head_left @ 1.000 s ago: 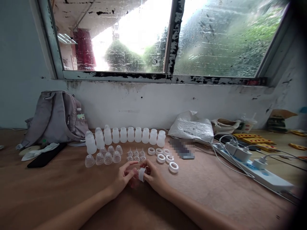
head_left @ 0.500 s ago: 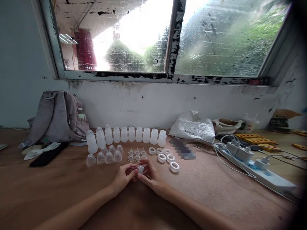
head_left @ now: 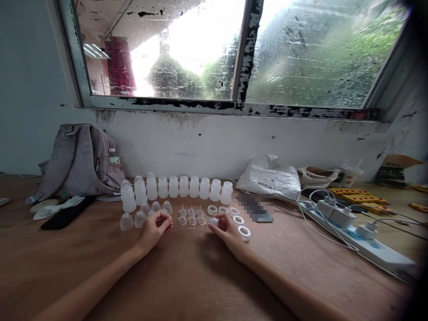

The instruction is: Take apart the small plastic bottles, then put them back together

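Observation:
My left hand is closed with its fingertips pinched together, beside the clear dome caps and partly in front of them. Whatever it may hold is hidden. My right hand grips a small whitish translucent piece between thumb and fingers, left of the white collar rings. Clear silicone nipples stand in two short rows between my hands. Behind these runs a row of frosted baby bottles; the three leftmost wear clear caps.
A grey backpack leans at the back left, with a black flat object before it. To the right are a silver plastic bag, a white power strip with cables, and yellow pieces.
My hands, which were together around a small whitish piece, have moved apart. The left went left to the caps; the right moved right and away from me, holding a whitish piece.

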`<move>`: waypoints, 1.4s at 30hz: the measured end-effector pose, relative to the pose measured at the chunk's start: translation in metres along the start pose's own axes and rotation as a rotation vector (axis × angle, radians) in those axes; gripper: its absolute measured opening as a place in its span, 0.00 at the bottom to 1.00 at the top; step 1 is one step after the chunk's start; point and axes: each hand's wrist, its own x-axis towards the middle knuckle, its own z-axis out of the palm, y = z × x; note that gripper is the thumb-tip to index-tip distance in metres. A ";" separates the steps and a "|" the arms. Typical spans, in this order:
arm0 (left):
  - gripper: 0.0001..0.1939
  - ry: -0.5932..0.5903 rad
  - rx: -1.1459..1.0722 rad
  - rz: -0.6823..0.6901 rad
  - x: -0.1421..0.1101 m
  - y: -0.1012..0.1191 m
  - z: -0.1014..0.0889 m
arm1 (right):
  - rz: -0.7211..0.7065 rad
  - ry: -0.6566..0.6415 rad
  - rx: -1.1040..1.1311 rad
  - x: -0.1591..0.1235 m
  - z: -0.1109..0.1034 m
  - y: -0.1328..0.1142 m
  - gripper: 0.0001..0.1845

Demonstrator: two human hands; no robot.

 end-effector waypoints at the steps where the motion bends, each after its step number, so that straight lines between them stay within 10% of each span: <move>1: 0.12 0.016 0.031 0.029 0.006 0.004 -0.005 | 0.017 0.009 0.034 0.002 -0.004 0.001 0.17; 10: 0.17 0.027 0.892 0.066 0.098 0.020 -0.034 | -0.002 -0.111 -0.038 -0.005 -0.001 -0.008 0.17; 22: 0.14 0.132 1.196 -0.055 0.148 0.004 -0.034 | -0.001 -0.158 0.104 -0.003 -0.001 -0.001 0.19; 28: 0.14 0.214 1.201 0.104 0.122 0.038 -0.037 | -0.029 -0.195 0.077 -0.005 -0.001 -0.006 0.23; 33: 0.11 0.426 0.930 0.608 0.062 0.080 -0.034 | -0.101 -0.187 -0.050 -0.006 -0.001 -0.012 0.18; 42: 0.06 -0.108 0.472 0.536 -0.011 0.051 0.028 | -0.165 -0.093 -0.133 -0.008 -0.002 -0.016 0.16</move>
